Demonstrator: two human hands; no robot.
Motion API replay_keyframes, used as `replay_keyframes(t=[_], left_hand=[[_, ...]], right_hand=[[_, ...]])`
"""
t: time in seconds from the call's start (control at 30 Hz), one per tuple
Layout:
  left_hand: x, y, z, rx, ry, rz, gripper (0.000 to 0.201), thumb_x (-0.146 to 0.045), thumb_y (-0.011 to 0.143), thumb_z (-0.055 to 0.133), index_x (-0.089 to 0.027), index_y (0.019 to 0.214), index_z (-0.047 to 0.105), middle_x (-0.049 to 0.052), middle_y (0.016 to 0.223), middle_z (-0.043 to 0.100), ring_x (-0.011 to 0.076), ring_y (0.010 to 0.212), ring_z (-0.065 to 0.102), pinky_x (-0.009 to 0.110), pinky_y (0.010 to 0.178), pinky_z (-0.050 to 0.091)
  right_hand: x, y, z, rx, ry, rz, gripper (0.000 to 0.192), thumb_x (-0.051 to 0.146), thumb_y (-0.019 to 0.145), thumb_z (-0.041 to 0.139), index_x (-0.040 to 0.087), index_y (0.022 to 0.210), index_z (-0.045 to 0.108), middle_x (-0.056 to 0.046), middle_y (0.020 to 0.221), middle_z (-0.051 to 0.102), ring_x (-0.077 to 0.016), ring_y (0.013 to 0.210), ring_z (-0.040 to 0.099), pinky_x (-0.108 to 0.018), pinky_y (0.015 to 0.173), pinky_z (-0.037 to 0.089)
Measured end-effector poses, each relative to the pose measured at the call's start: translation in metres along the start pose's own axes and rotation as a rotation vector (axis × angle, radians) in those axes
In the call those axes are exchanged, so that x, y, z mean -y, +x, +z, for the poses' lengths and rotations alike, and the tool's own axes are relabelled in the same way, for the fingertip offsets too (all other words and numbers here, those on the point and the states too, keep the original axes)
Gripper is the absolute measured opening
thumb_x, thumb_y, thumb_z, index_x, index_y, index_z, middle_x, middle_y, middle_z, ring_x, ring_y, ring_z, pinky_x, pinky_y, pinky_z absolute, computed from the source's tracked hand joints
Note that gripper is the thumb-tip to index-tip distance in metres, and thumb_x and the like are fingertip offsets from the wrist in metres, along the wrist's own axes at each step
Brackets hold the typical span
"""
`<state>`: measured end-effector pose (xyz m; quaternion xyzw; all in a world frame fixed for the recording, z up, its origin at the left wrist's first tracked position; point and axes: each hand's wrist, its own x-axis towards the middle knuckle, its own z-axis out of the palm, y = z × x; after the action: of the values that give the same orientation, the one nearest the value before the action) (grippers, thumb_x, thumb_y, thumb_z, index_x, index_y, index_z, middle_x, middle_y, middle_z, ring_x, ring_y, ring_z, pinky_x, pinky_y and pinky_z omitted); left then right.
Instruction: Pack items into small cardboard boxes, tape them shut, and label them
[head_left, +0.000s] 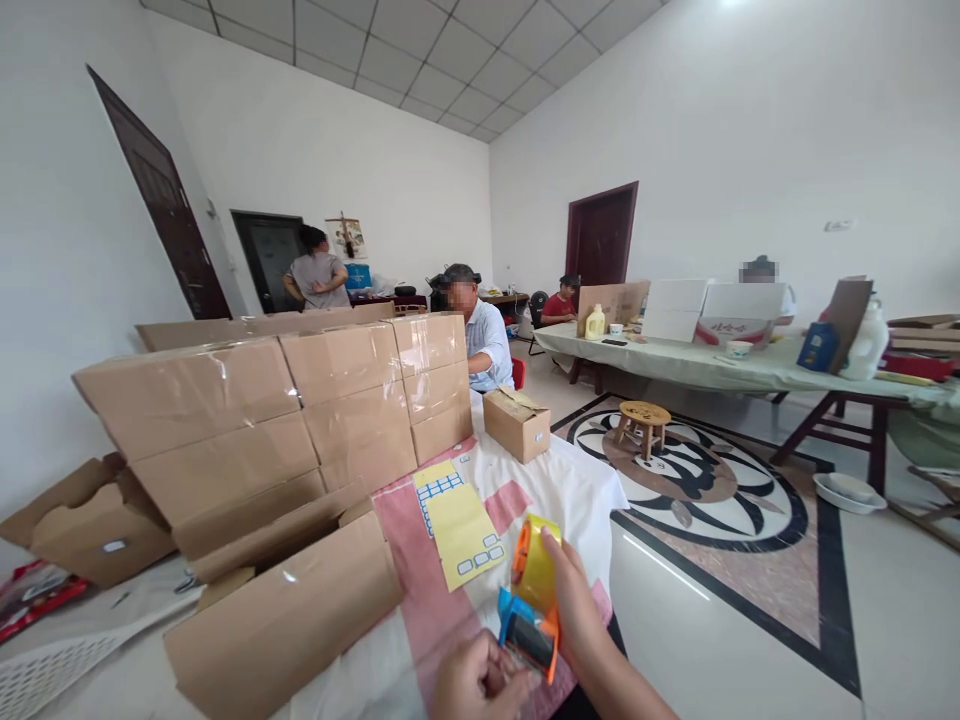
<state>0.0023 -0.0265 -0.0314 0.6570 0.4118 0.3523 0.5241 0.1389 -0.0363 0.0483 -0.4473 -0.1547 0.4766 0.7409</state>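
My right hand [576, 592] is wrapped round a tape dispenser [531, 635] with an orange and blue frame and a yellow roll of packing tape [541, 570]. At the bottom of the head view, my left hand [478, 682] is closed in a pinch by the dispenser's lower end, on what looks like the clear loose end of the tape. Beyond the hands lies a yellow sheet [469, 525] with blue-outlined stickers, several of them peeled off. To the left, an open cardboard box [289, 620] lies on the cloth-covered table, its flaps raised.
Taped cartons [300, 400] stand stacked like a wall behind the open box. A small closed carton [517, 425] sits near the table's far right. Another open box [97, 520] is at far left. A co-worker [487, 335] sits across; a stool [643, 420] stands on the floor.
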Motion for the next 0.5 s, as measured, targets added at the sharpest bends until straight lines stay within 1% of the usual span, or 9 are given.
replay_keyframes(t=[0.13, 0.23, 0.33, 0.4, 0.43, 0.5], left_hand=[[-0.006, -0.006, 0.020, 0.110, -0.084, 0.010, 0.062, -0.081, 0.069, 0.066, -0.020, 0.067, 0.056, 0.003, 0.045, 0.058, 0.0155, 0.043, 0.054, 0.025, 0.048, 0.035], [-0.009, -0.009, 0.029, 0.155, -0.074, -0.002, 0.068, -0.087, 0.066, 0.062, -0.019, 0.069, 0.058, 0.003, 0.045, 0.058, 0.0146, 0.042, 0.052, 0.025, 0.048, 0.033], [-0.010, -0.011, 0.034, 0.203, -0.079, -0.030, 0.068, -0.087, 0.062, 0.066, -0.020, 0.067, 0.058, 0.003, 0.048, 0.058, 0.0153, 0.044, 0.054, 0.025, 0.048, 0.034], [-0.007, -0.011, 0.036, 0.221, -0.043, -0.022, 0.062, -0.081, 0.060, 0.071, -0.021, 0.064, 0.058, 0.003, 0.052, 0.060, 0.0171, 0.048, 0.057, 0.026, 0.049, 0.036], [-0.005, -0.010, 0.037, 0.206, 0.012, -0.003, 0.057, -0.076, 0.062, 0.074, -0.021, 0.062, 0.057, 0.004, 0.053, 0.060, 0.0180, 0.049, 0.058, 0.027, 0.050, 0.037], [0.002, -0.006, 0.037, 0.132, 0.159, 0.032, 0.048, -0.065, 0.066, 0.075, -0.022, 0.058, 0.055, 0.003, 0.051, 0.059, 0.0190, 0.051, 0.058, 0.028, 0.053, 0.038]], right_hand=[[0.015, -0.006, -0.020, -0.027, -0.053, -0.040, 0.048, 0.063, 0.080, 0.072, 0.020, 0.092, 0.057, -0.002, 0.062, 0.068, -0.0201, 0.054, 0.065, -0.029, 0.053, 0.048], [0.024, -0.013, -0.032, -0.015, -0.054, -0.083, 0.047, 0.063, 0.079, 0.073, 0.020, 0.090, 0.058, -0.003, 0.064, 0.069, -0.0207, 0.057, 0.066, -0.030, 0.057, 0.051], [0.030, -0.020, -0.044, -0.023, -0.031, -0.088, 0.047, 0.061, 0.074, 0.079, 0.020, 0.086, 0.059, -0.004, 0.069, 0.071, -0.0215, 0.061, 0.069, -0.031, 0.058, 0.052], [0.037, -0.026, -0.051, -0.054, 0.008, -0.072, 0.046, 0.059, 0.071, 0.081, 0.020, 0.085, 0.061, -0.004, 0.070, 0.071, -0.0223, 0.061, 0.069, -0.031, 0.056, 0.052], [0.042, -0.029, -0.055, -0.061, 0.024, -0.042, 0.046, 0.059, 0.070, 0.082, 0.020, 0.084, 0.063, -0.005, 0.070, 0.070, -0.0233, 0.061, 0.069, -0.032, 0.055, 0.052], [0.056, -0.038, -0.061, -0.067, 0.026, 0.005, 0.045, 0.059, 0.068, 0.083, 0.019, 0.080, 0.067, -0.008, 0.068, 0.070, -0.0271, 0.059, 0.070, -0.034, 0.052, 0.052]])
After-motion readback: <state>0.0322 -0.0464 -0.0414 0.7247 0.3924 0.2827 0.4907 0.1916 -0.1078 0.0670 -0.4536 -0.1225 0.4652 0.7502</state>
